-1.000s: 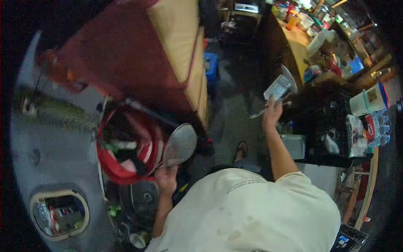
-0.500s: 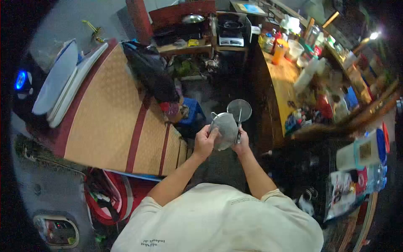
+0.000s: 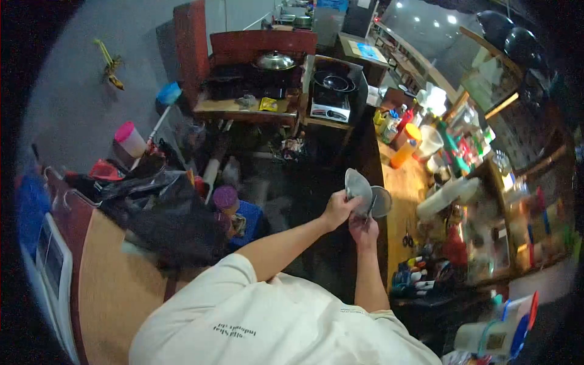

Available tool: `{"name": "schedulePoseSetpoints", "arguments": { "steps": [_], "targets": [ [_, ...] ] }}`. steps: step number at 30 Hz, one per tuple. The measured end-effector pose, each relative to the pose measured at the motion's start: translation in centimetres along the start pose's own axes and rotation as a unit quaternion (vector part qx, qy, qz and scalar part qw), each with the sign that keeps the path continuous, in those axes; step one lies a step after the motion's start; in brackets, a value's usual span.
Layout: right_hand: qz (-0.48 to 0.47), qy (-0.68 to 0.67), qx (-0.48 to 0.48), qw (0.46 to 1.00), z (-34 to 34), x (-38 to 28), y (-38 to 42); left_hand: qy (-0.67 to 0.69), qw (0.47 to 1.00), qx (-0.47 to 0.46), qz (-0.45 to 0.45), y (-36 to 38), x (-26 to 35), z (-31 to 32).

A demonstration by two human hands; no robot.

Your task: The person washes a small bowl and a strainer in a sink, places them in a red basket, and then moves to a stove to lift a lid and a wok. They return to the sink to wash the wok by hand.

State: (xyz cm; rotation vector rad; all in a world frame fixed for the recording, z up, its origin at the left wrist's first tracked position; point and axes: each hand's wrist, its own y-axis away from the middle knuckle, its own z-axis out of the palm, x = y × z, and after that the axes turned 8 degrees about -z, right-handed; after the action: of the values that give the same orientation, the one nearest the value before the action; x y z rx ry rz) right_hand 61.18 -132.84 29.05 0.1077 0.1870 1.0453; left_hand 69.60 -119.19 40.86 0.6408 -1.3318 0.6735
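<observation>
Head view: we hold both, neither set down.
Left hand (image 3: 336, 210): grip pinching large strainer (image 3: 358, 186).
Right hand (image 3: 364, 232): grip pinching small strainer (image 3: 383, 203).

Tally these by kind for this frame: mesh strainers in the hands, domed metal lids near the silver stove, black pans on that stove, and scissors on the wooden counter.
Mesh strainers in the left hand and right hand: 2
Domed metal lid: 1
Black pan on the silver stove: 1
Scissors on the wooden counter: 1
Total: 5
</observation>
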Motion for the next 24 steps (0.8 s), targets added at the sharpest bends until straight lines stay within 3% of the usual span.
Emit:
{"name": "schedulePoseSetpoints", "arguments": {
  "steps": [1,2,3,4,6,8,9,11,12,16,18,20,21,22,23,24],
  "targets": [
    [0.007,0.007,0.018,1.0,0.9,-0.8,-0.6,0.079,0.996,0.025,0.013,-3.0,-0.4,0.4],
    [0.015,0.013,0.035,0.999,2.4,-1.1,-1.3,0.087,0.996,0.033,0.017,-6.3,-1.0,0.1],
    [0.004,0.063,0.132,0.989,3.8,-1.6,-1.8,0.088,0.994,0.06,-0.004,-9.4,-1.8,-0.1],
    [0.01,0.065,0.132,0.989,3.8,-1.7,-2.9,0.089,0.992,0.085,-0.025,-12.4,-2.9,-0.9],
    [0.016,0.117,0.195,0.974,3.7,-2.1,-6.4,0.038,0.989,0.146,-0.008,-18.2,-4.0,-3.7],
    [0.027,0.156,0.176,0.971,3.3,-2.5,-10.8,-0.13,0.973,0.19,0.014,-22.7,-4.4,-8.3],
    [0.034,0.196,0.168,0.966,2.7,-2.6,-12.7,-0.128,0.962,0.225,0.082,-25.0,-5.1,-10.8],
    [0.056,0.23,0.173,0.956,3.2,-3.2,-17.9,-0.2,0.946,0.234,0.105,-29.2,-6.1,-17.3],
    [0.07,0.258,0.182,0.946,3.4,-2.8,-20.2,-0.259,0.931,0.241,0.091,-28.3,-2.2,-19.7],
    [0.097,0.271,0.158,0.945,7.7,-2.1,-29.4,-0.409,0.845,0.334,0.086,-31.5,2.3,-32.0],
    [0.094,0.272,0.177,0.941,10.0,-1.4,-34.1,-0.421,0.828,0.366,0.054,-32.9,6.4,-37.6],
    [0.089,0.263,0.216,0.936,10.8,-0.5,-39.3,-0.512,0.768,0.383,0.029,-34.8,11.4,-43.0],
    [0.099,0.273,0.176,0.941,9.7,-0.6,-41.8,-0.558,0.734,0.383,0.056,-36.5,12.4,-47.4],
    [0.106,0.281,0.135,0.944,8.4,-0.8,-44.5,-0.582,0.705,0.404,-0.025,-37.6,16.3,-48.7],
    [0.099,0.22,0.198,0.95,8.6,-0.1,-47.4,-0.634,0.655,0.411,0.004,-39.1,18.8,-51.2],
    [0.142,0.257,0.129,0.947,8.8,-0.2,-48.8,-0.644,0.634,0.419,0.088,-40.4,21.1,-53.7]
  ]
}}
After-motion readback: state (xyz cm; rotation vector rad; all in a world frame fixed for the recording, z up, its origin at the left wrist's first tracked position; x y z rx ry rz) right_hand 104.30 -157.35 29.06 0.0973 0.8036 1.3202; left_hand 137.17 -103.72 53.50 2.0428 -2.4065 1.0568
